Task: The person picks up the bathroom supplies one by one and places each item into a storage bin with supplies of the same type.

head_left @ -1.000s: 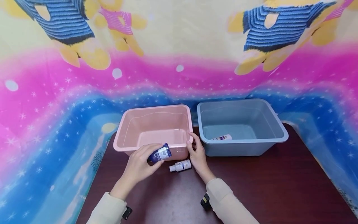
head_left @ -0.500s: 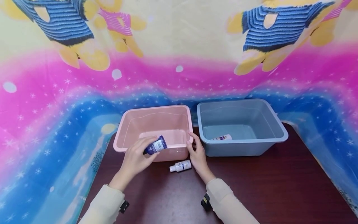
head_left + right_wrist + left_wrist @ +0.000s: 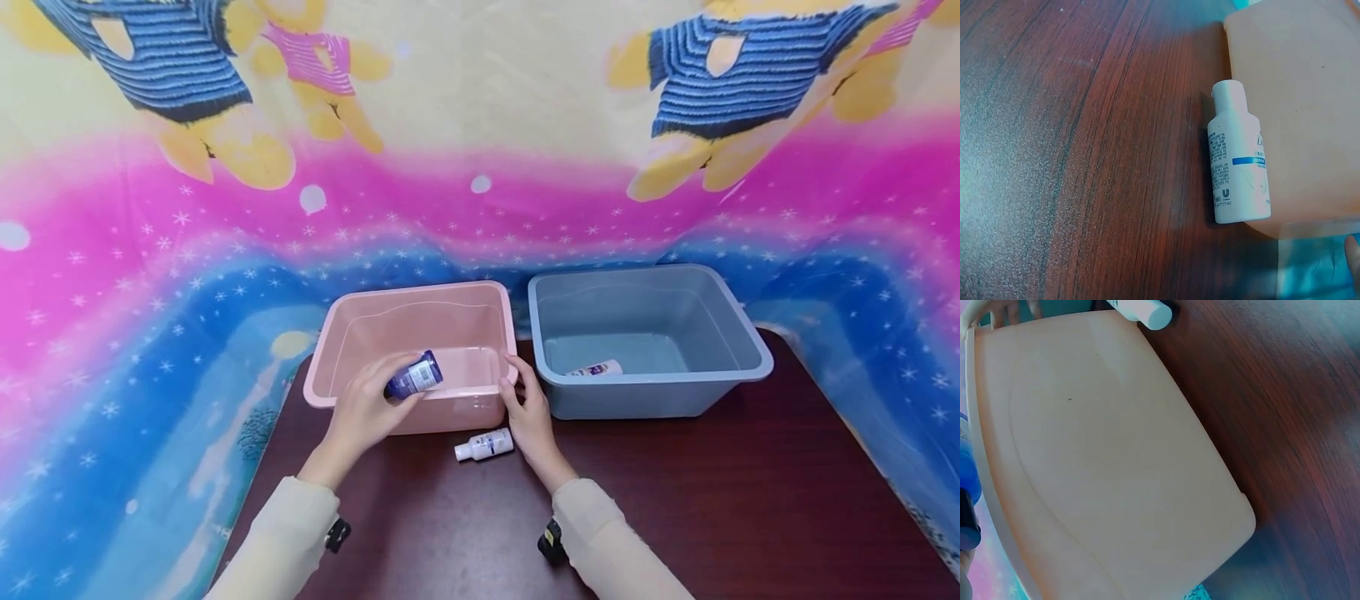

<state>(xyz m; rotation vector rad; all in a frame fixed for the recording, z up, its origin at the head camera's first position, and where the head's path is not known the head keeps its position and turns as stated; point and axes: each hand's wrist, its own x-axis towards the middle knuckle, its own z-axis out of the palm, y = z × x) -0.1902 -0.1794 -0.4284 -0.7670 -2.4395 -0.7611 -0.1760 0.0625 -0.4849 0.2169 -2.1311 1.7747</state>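
Note:
In the head view, my left hand [image 3: 365, 406] grips a small dark-blue bottle [image 3: 416, 375] with a white label, tilted, at the front rim of the pink basin [image 3: 412, 293]. The left wrist view shows only part of that blue bottle [image 3: 969, 465] at its left edge. My right hand [image 3: 531, 417] holds the front right corner of the pink basin, its fingers at the rim. A small white bottle [image 3: 484, 445] with a blue-striped label lies on its side on the table, before the basin; the right wrist view shows the white bottle [image 3: 1238, 162] close up.
A grey-blue basin [image 3: 637, 398] stands just right of the pink one. Inside it lies a white bottle [image 3: 598, 368] with a purple label. Both stand on a dark red-brown table [image 3: 720, 500], and a patterned cloth [image 3: 480, 217] hangs behind.
My left hand has moved up and slightly left with the blue bottle, from in front of the pink basin to over its front rim. The right hand stays put.

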